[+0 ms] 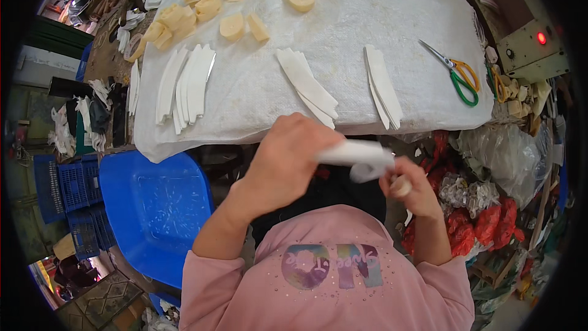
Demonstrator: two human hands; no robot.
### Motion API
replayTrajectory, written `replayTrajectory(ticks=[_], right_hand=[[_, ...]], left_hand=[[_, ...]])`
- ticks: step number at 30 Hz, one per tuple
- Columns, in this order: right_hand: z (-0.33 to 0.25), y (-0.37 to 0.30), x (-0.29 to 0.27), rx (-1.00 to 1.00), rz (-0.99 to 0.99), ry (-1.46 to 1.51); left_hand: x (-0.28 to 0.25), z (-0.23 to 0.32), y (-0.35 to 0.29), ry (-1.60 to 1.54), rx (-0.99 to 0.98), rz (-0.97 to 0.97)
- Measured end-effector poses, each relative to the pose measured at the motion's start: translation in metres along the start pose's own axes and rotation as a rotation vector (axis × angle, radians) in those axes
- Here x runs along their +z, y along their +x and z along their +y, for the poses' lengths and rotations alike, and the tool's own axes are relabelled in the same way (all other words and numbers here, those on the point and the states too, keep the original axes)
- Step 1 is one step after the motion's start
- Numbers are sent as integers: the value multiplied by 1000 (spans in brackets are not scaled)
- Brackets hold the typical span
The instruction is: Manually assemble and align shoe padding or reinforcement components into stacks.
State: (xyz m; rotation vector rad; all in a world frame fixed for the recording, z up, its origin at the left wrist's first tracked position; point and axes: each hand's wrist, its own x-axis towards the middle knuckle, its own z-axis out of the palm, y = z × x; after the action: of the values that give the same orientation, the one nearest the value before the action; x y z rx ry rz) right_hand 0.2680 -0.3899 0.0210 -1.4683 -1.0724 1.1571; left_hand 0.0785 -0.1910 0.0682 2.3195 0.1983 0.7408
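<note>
Above my lap, off the table's near edge, my left hand (286, 159) is closed round one end of a white strip (348, 152) that looks like cloth. The strip reaches toward my right hand and hangs in a blurred loop there. My right hand (419, 191) is closed too, and a pale round-ended piece (401, 186) pokes out of its fingers; the rest of that piece is hidden. Similar white strips lie just beyond: a middle pair (308, 86), a right-hand pile (382, 86) and a larger left-hand pile (187, 89).
Yellowish moulded pieces (208, 6) cluster at the far left of the white-covered table (343, 18). Scissors (456, 73) with green and yellow handles lie at its right. A blue tub chair (162, 205) stands at left, red bags (484, 227) at right, beneath a machine box (530, 49).
</note>
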Motion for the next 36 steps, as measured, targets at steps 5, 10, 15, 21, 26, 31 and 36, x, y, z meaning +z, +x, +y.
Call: replayTrajectory(ticks=[5,10,15,21,26,31,36], right_hand=[[-29,19,38,118,157,523],[-30,31,50,33,311,628],[-19,41,66,-200,183,-64],[-23,48,48,-438,319,-529],[-40,51,44,-327,235,-851],[-29,56,49,-378,235,-543],[-31,54,34,-267,-98,101]], left_hand=[[26,7,0,286,224,-91],[42,-5,-6,255,-224,582],[47,1,-18,-1006,-571,331],[44,-4,-22,-731,-689,290],[55,5,-25,-669,-698,75],[70,7,-31,-1007,-741,80],[66,4,-24,-1301,-801,199]])
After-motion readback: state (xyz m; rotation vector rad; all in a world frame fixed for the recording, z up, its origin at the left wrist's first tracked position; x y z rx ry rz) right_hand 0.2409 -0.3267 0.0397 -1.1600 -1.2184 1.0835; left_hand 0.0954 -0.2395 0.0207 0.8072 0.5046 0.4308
